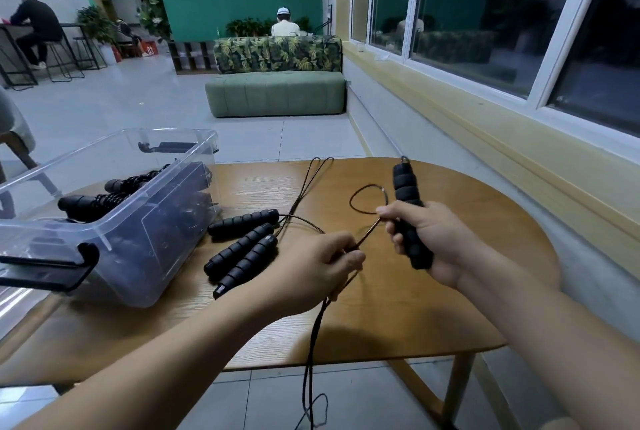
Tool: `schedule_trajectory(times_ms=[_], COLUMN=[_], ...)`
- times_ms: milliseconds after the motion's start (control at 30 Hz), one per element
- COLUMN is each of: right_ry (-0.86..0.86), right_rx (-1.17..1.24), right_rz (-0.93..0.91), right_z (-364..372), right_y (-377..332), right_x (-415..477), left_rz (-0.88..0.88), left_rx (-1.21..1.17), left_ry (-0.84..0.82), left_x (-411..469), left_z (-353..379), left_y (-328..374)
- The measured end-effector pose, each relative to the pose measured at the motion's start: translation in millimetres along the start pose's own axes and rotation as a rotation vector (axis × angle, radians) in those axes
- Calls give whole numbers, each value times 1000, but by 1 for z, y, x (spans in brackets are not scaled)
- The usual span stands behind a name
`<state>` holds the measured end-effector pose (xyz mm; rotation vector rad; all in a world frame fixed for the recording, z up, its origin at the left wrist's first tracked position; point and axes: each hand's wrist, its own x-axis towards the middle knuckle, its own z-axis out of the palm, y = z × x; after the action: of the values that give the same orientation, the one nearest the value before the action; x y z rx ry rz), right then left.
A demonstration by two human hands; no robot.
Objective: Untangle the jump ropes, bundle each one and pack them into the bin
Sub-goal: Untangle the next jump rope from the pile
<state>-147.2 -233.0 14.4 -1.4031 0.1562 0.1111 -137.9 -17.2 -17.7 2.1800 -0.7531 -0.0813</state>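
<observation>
Head view: roughly midway, at a guess; bundled ropes (93,202) already in the one clear bin (138,256) at 9 o'clock, number unclear; three loose handles (242,249) on the surface (450,291) just beside it, yet to be untangled and bundled; right hand (426,239) wrapped round a fourth handle (405,187) at centre; left hand (322,267) pinching its cord (369,235), slack trailing off toward 6 o'clock.

light: dim, even indoor | windows (502,14) dark, reflective | edges bowed — wide-angle | focus: soft
</observation>
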Motion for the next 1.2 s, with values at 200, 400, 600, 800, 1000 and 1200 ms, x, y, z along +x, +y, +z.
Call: schedule_trajectory(times_ms=[200, 400, 600, 800, 1000, 1200], right_ry=[164, 176, -179, -183, 17, 190], right_rx=[135, 226, -62, -112, 33, 261], right_rz=[-35, 48, 141, 39, 13, -4], right_z=[-23, -28, 5, 19, 2, -37], right_y=[-9, -7, 6, 8, -6, -17], right_x=[15, 18, -9, -14, -2, 16], left_rz=[-11, -21, -1, 35, 10, -16], left_rx=[22, 47, 24, 65, 44, 40], left_ry=[51, 82, 115, 96, 69, 61], left_x=[2, 0, -2, -1, 0, -3], left_z=[-4, -7, -10, -5, -6, -8], left_y=[-4, -3, -5, -2, -2, 1])
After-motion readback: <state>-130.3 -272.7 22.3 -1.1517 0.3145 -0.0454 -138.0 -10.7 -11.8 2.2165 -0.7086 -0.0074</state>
